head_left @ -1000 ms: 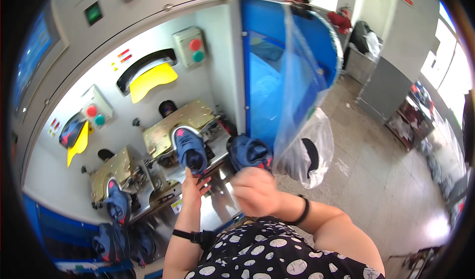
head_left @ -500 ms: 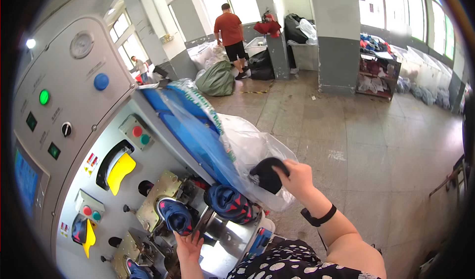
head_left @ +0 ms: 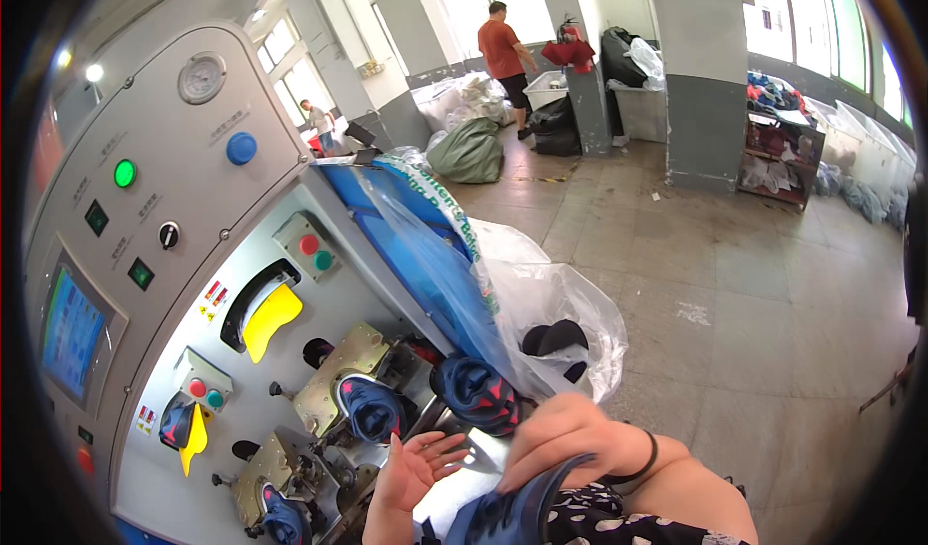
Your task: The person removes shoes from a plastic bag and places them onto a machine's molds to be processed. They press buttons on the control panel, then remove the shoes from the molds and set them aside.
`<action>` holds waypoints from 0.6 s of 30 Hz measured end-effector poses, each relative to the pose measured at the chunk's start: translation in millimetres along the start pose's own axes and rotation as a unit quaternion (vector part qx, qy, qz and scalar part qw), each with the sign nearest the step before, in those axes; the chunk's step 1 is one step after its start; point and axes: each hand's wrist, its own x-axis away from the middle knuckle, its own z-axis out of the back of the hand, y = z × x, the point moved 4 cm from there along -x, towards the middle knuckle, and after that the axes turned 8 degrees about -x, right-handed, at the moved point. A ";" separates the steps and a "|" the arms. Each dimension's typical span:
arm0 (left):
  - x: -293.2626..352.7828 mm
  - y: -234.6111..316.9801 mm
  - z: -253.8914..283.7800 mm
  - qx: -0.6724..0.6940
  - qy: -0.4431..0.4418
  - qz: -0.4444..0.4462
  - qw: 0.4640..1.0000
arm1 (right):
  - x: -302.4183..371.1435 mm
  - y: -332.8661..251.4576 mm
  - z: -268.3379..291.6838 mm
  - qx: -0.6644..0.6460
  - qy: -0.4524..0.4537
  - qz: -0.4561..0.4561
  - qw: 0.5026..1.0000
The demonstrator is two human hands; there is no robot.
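My right hand is low in front of my body, its fingers pinched on the edge of a navy shoe upper. The lower part of that upper runs out of the picture. To its left, my left hand is open, palm up and fingers spread, holding nothing. Just beyond it a navy and pink shoe upper sits on a metal clamp fixture of the machine. Another navy and pink upper rests to the right of that. Black curved pieces lie in a clear plastic bag.
The machine's grey panel with buttons and a screen rises at left. Yellow-tipped forms stick out of its face. A further upper sits on the lower fixture. Far back, a person in a red shirt stands near bags and bins.
My right hand has left the black piece in the plastic bag and come down to the navy upper. My left hand has moved right, away from the clamped upper. The view has shifted.
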 end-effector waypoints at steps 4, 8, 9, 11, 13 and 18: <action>23.3 -11.8 -38.4 0.101 -0.161 0.020 0.982 | -6.4 80.8 -44.3 -0.100 0.008 -0.124 0.987; 25.8 -10.9 -20.6 0.217 -0.174 -0.056 0.959 | 17.0 157.2 -75.4 -0.301 0.122 -0.322 0.889; 30.1 -1.9 -28.5 0.285 -0.224 -0.071 0.929 | 21.6 167.9 -84.3 -0.312 0.104 -0.337 0.882; 50.4 -10.0 -4.8 0.097 -0.016 -0.142 0.985 | 16.7 167.7 -93.8 -0.323 0.080 -0.356 0.873; 61.1 12.8 -2.7 -0.039 0.053 -0.239 0.969 | 4.1 148.4 -86.1 -0.108 0.189 -0.305 0.927; 88.4 29.0 38.2 0.178 0.227 -0.330 0.899 | 17.3 116.0 -107.9 0.090 0.011 -0.005 0.996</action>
